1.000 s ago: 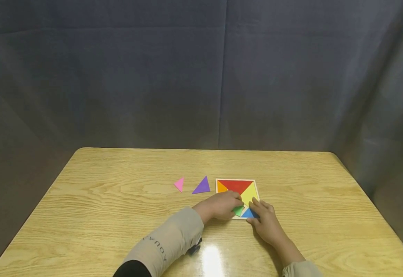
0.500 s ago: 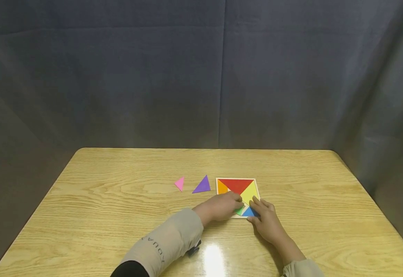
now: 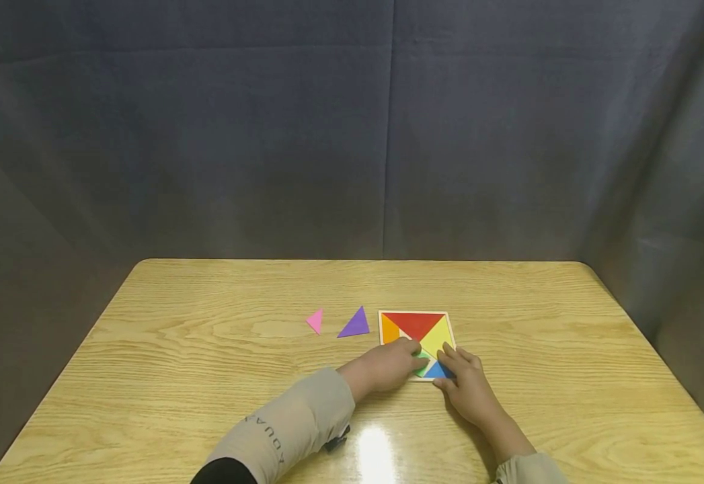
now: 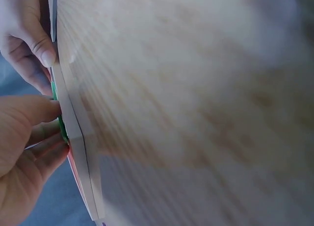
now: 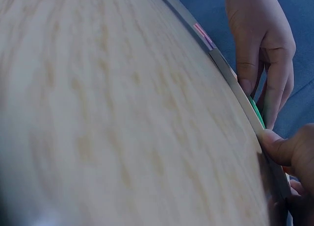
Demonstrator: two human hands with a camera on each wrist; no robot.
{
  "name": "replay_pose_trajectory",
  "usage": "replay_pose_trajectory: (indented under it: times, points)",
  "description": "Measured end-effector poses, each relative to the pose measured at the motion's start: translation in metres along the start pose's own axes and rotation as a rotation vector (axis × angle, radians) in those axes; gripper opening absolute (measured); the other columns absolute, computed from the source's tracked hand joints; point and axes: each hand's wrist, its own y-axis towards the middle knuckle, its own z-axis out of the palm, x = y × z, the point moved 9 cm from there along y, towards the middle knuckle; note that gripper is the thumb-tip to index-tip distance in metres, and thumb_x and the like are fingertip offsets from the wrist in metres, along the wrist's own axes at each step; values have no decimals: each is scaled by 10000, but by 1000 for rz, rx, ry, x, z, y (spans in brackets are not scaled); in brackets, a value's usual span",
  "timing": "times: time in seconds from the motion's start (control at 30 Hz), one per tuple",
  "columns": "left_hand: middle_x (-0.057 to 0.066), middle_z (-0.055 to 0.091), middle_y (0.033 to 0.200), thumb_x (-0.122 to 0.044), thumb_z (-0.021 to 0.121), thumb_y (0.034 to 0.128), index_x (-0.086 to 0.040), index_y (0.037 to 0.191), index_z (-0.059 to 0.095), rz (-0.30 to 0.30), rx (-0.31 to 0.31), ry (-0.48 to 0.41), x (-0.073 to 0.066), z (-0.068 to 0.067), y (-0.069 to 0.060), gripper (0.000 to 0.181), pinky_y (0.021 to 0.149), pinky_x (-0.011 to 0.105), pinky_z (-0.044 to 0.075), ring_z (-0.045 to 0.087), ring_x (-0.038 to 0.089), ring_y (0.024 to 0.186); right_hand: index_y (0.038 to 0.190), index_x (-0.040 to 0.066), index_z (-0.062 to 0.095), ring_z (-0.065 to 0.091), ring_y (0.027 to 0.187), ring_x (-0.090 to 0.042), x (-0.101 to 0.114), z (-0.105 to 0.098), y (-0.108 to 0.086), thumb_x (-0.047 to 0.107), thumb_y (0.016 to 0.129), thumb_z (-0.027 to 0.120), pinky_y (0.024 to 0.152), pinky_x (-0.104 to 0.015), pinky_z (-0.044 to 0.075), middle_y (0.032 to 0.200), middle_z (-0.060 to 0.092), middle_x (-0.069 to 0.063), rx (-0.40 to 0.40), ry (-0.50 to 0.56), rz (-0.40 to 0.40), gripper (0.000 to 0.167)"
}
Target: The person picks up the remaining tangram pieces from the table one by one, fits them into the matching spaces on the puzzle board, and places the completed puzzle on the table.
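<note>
A square tangram board (image 3: pixel 412 312) lies right of the table's middle, holding red (image 3: pixel 413 324), orange (image 3: pixel 390 331), yellow (image 3: pixel 438 336) and blue (image 3: pixel 436 370) pieces. Over its lower left part, my left hand (image 3: pixel 386 366) pinches a green piece (image 3: pixel 422 370) between thumb and fingers. The left wrist view shows the green piece (image 4: pixel 62 128) low against the board, at these fingertips. My right hand (image 3: pixel 465 388) grips the board's near right corner, its fingers on top by the blue and yellow pieces. In the right wrist view its thumb (image 5: pixel 275 146) presses the board's edge. The left hand hides some of the board.
Left of the board, a purple triangle (image 3: pixel 354 324) and a smaller pink triangle (image 3: pixel 315 321) lie flat on the wooden table (image 3: pixel 206 363). A dark grey curtain (image 3: pixel 267 148) hangs behind the table and along both sides.
My left fingers have shifted slightly at the green piece, which sits a little farther right. My right hand stays at the board's corner.
</note>
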Motion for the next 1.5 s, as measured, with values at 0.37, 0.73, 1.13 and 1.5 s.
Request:
replay_pose_trajectory:
  times: [0.37, 0.73, 1.13, 1.5]
  points:
    - [36, 475, 1142, -162, 522, 836, -173, 1210, 515, 19, 9, 104, -5, 1, 1, 374, 841, 235, 392, 467, 140, 1031, 1173, -97, 463, 216, 1189, -396, -1, 1, -1, 78, 783, 611, 925, -520, 239, 1301, 338, -213, 25, 1, 22, 452]
    - [18, 501, 1050, -187, 504, 839, -147, 1092, 563, 44, 17, 60, -8, 1, 1, 263, 795, 239, 417, 506, 117, 938, 1173, -99, 462, 218, 1187, -396, 0, 2, 0, 78, 781, 613, 921, -519, 247, 1304, 334, -211, 26, -5, 25, 455]
    - [21, 494, 1058, -166, 525, 792, -126, 1021, 548, 81, 2, 39, -10, 2, 0, 233, 806, 227, 404, 493, 118, 945, 1177, -97, 460, 218, 1191, -390, -1, 2, 0, 80, 783, 613, 925, -516, 244, 1305, 333, -211, 32, 0, 32, 458]
    - [56, 427, 1243, -182, 487, 829, -123, 1190, 489, 80, 31, 25, -10, 4, -1, 366, 914, 252, 332, 403, 155, 1134, 1192, -90, 446, 206, 1196, -391, -3, 4, -1, 87, 793, 604, 920, -518, 250, 1319, 315, -201, 54, -6, 35, 464]
